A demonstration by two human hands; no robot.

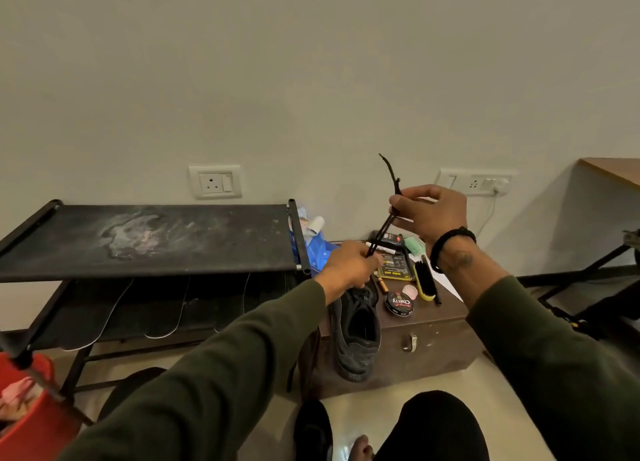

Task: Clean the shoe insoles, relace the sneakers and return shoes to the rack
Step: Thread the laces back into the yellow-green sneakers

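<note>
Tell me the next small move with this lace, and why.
Probably lower the lace tip toward the black sneaker and feed it through an eyelet. Both hands hold the lace taut in the air: the right hand pinches it near the free end, the left hand grips it just above the shoe, which stands on the brown trunk.

— Where does the shoelace point(381, 230) go below the left hand point(349, 266)?
— Can't tell; the fist hides it, and the toe of the black sneaker point(356, 336) too.
— The insoles point(114, 316) on the rack point(145, 242)?
— Their tops are lost under the top shelf.
— And the red bucket point(31, 422)?
— Cut off by the left edge. The print on the yellow box point(394, 270) is too small to read.
</note>
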